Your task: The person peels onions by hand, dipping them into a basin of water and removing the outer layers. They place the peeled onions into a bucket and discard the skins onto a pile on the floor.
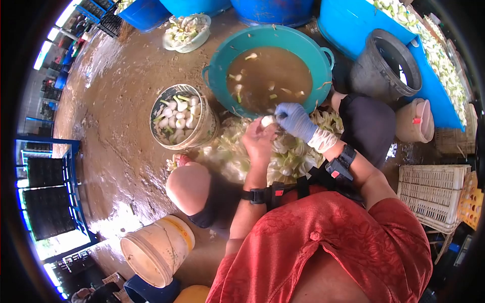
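My left hand (258, 135), bare, has its fingers closed around a white garlic bulb (268, 121) at the near rim of a green tub (218, 70). My right hand (295, 121), in a blue glove with a white wrapping at the wrist, is curled up right beside the bulb; what its fingers grip is hidden. Cloudy brown water (273, 70) fills the tub's bottom, with several bulbs and scraps floating in it. Below both hands lies a heap of pale peeled leaves (288, 156). To the left, a bucket (202, 129) holds many white bulbs with short green stalks.
A bowl of peelings (188, 46) stands at the back left. Blue bins (348, 25) line the back and right, near a dark bucket (361, 76) and a pink pail (406, 123). White crates (429, 194) are at right; a tipped white bucket (151, 255) lies lower left on wet floor.
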`<state>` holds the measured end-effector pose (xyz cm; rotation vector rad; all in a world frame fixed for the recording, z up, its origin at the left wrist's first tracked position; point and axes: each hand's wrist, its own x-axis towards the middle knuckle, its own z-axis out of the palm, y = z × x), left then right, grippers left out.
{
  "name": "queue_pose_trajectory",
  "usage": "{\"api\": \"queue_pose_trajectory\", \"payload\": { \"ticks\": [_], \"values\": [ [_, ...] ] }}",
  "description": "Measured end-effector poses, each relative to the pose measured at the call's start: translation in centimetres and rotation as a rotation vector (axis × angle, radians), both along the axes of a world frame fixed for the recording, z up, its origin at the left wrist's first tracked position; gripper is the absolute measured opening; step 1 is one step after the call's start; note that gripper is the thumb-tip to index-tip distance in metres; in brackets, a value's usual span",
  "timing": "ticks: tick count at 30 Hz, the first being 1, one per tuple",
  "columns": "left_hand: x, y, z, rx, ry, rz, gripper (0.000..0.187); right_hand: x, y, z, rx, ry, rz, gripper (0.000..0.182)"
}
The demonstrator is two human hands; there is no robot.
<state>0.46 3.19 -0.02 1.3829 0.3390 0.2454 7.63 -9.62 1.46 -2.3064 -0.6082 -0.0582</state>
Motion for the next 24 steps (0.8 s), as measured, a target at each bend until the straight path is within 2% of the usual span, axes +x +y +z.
{"api": "queue_pose_trajectory", "payload": {
  "ticks": [1, 2, 4, 6, 7, 9, 10, 11, 12, 13, 14, 15, 16, 17, 18, 19, 20, 22, 24],
  "values": [
    [0.0, -0.1, 0.7, -0.322, 0.022, -0.018, 0.026, 0.2, -0.3, -0.3, 0.288, 0.289, -0.004, 0.011],
    [0.1, -0.2, 1.1, -0.317, 0.024, -0.022, 0.026, 0.4, -0.5, -0.7, 0.577, 0.576, -0.007, 0.01],
    [0.2, -0.2, 1.4, -0.441, 0.015, -0.017, 0.027, 0.3, -0.6, -0.9, 0.678, 0.643, -0.021, 0.01],
    [0.5, 0.0, 0.8, -0.422, 0.003, -0.016, 0.027, 0.1, -0.4, -1.3, 0.821, 0.748, -0.057, 0.009],
    [0.5, 0.1, 0.4, -0.404, -0.013, -0.011, 0.028, 0.1, -0.4, -1.3, 0.821, 0.75, -0.061, 0.009],
    [0.7, 0.0, -0.1, -0.38, -0.03, 0.015, 0.029, 0.1, -0.1, -1.1, 0.587, 0.392, 0.008, 0.014],
    [0.8, -0.1, -0.3, -0.356, -0.051, 0.042, 0.029, 0.0, 0.0, -1.2, 0.586, 0.394, 0.004, 0.014],
    [0.8, 0.0, -0.4, -0.358, -0.05, 0.036, 0.029, 0.0, 0.0, -1.1, 0.471, 0.223, 0.044, 0.015],
    [0.6, 0.3, -0.3, -0.175, 0.033, 0.016, 0.031, 0.2, -0.2, -0.8, 0.348, 0.047, 0.079, 0.017],
    [0.9, 0.2, 0.0, 0.0, 0.095, -0.021, 0.032, 0.4, -0.4, -0.9, 0.305, 0.072, 0.105, 0.016],
    [0.7, 0.5, -1.2, -0.094, 0.09, -0.045, 0.034, -0.1, -0.5, 0.1, 0.346, 0.145, 0.078, 0.017],
    [0.9, 0.1, -1.6, -0.162, -0.024, -0.044, 0.031, 0.0, -0.9, 0.5, 0.341, 0.142, 0.082, 0.017],
    [1.1, 0.0, -1.6, -0.362, -0.015, -0.068, 0.029, 0.9, -1.1, -1.0, -0.028, -0.231, 0.132, 0.017],
    [1.6, -0.2, -1.3, -0.449, -0.046, -0.085, 0.029, 1.1, -1.4, -0.6, 0.212, -0.048, 0.05, 0.013],
    [1.6, -0.2, -1.1, -0.561, -0.031, -0.084, 0.029, 1.2, -1.3, -1.5, 0.294, 0.021, -0.025, 0.012],
    [1.4, 0.0, -0.4, -0.581, -0.115, -0.155, 0.027, 1.7, -1.7, -3.3, 0.312, 0.016, -0.03, 0.008],
    [1.2, 0.3, 0.3, -0.644, -0.098, -0.204, 0.024, 2.2, -2.2, -4.6, 0.184, 0.075, -0.127, 0.006],
    [1.1, 0.4, 1.7, -0.845, -0.198, -0.269, 0.022, 3.3, -3.7, -6.8, 0.115, 0.032, -0.191, 0.007],
    [1.0, 0.2, 2.6, -0.784, -0.174, -0.258, 0.021, 4.3, -5.5, -9.8, 0.764, 0.503, -0.196, 0.011]
  ]
}}
